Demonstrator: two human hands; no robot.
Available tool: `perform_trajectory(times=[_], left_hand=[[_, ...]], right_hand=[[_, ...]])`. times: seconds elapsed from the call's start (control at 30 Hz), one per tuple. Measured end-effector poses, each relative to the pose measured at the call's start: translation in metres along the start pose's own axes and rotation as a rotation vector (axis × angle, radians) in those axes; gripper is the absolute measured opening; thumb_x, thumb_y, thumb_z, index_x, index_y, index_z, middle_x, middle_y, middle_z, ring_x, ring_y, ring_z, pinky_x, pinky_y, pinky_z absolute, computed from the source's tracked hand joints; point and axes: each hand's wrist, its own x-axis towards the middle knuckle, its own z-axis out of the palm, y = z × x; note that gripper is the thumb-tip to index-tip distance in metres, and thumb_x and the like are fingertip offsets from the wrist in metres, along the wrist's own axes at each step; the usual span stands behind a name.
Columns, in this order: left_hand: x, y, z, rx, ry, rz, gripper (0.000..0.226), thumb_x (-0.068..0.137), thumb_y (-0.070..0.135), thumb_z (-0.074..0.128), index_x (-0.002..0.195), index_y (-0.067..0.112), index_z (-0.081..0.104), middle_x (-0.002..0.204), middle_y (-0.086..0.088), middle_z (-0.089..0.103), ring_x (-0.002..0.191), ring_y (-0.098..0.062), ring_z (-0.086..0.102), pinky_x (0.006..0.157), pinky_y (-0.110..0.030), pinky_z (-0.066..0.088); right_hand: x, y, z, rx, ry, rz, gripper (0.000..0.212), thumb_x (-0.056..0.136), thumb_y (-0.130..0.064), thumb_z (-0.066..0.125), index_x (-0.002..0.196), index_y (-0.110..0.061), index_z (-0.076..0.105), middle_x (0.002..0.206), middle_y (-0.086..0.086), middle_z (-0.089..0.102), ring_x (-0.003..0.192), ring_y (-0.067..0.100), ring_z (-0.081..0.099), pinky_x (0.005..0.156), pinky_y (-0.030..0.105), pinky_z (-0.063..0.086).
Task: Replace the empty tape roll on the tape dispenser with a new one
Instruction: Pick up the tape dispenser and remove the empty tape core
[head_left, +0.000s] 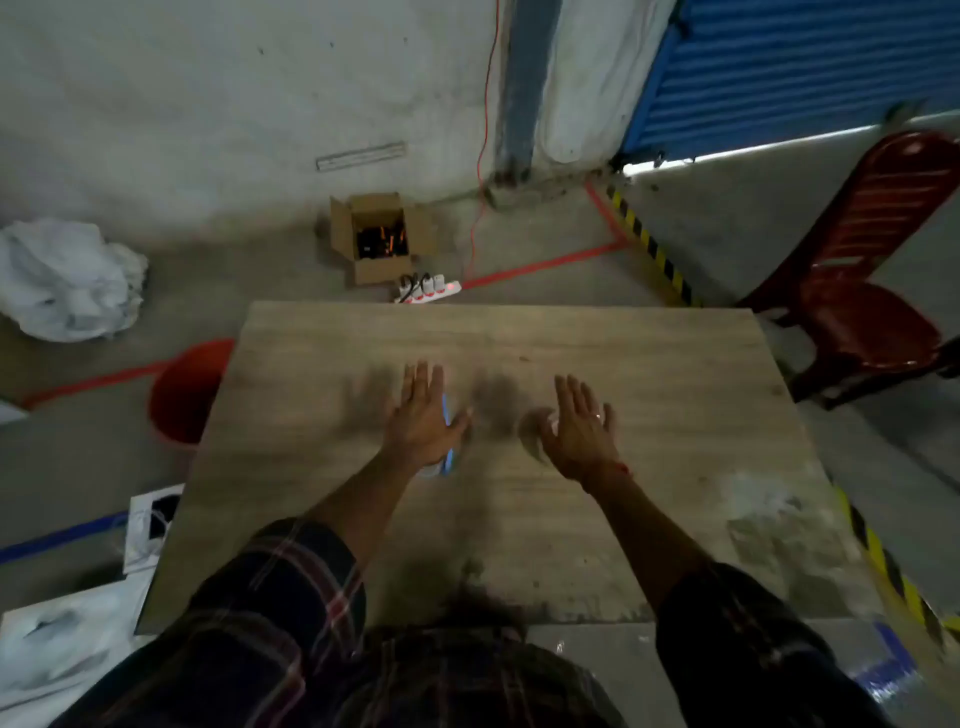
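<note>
Wooden tabletop (649, 415) carries both spread, flat hands. Left hand (423, 421) covers a blue-edged object, probably the tape dispenser (448, 457), likely to steady it; its grip is open, clasping nothing. Right hand (579, 434) hovers just beside a pale blurred shape, perhaps the tape roll (535, 431), fingers open, holding nothing.

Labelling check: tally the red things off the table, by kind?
Dark red plastic chair: 1
Round red plastic bucket: 1
Thin red cable up the wall: 1
Total: 3
</note>
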Motion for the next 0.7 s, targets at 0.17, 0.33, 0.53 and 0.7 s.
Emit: perform_trajectory(times=[0.17, 0.33, 0.53, 0.7], left_hand=[[-0.025, -0.015, 0.034, -0.126, -0.195, -0.249, 0.106, 0.083, 0.069, 0.054, 0.159, 0.014, 0.003, 0.168, -0.007, 0.001, 0.155, -0.028, 0.001, 0.115, -0.053, 0.027], [-0.020, -0.026, 0.052, -0.159, -0.202, -0.305, 0.114, 0.069, 0.058, 0.077, 0.155, 0.015, 0.016, 0.160, -0.012, 0.023, 0.145, -0.035, 0.027, 0.108, -0.056, 0.037], [-0.022, -0.026, 0.062, -0.210, -0.146, -0.282, 0.098, 0.064, 0.044, 0.085, 0.142, 0.012, 0.035, 0.140, -0.013, 0.045, 0.125, -0.040, 0.043, 0.095, -0.048, 0.046], [-0.066, -0.006, 0.065, -0.411, -0.090, -0.207, 0.078, 0.059, 0.040, 0.086, 0.122, 0.010, 0.052, 0.120, -0.013, 0.052, 0.110, -0.035, 0.050, 0.084, -0.041, 0.044]], right_hand=[[-0.029, 0.001, 0.057, 0.003, -0.103, -0.019, 0.076, 0.094, -0.050, 0.033, 0.158, -0.011, 0.018, 0.166, 0.011, 0.020, 0.155, 0.026, 0.013, 0.124, 0.050, 0.009], [-0.043, -0.007, 0.079, 0.090, 0.011, -0.081, 0.062, 0.090, -0.032, 0.047, 0.145, -0.004, 0.045, 0.148, 0.017, 0.052, 0.137, 0.033, 0.049, 0.109, 0.047, 0.040], [-0.041, -0.032, 0.087, 0.363, -0.178, 0.085, 0.042, 0.098, -0.027, 0.052, 0.134, -0.008, 0.057, 0.125, 0.017, 0.068, 0.113, 0.035, 0.065, 0.095, 0.043, 0.053], [-0.045, -0.062, 0.080, 0.987, -0.346, 0.359, 0.030, 0.096, -0.053, 0.052, 0.107, -0.026, 0.060, 0.093, 0.003, 0.071, 0.087, 0.022, 0.067, 0.076, 0.038, 0.054]])
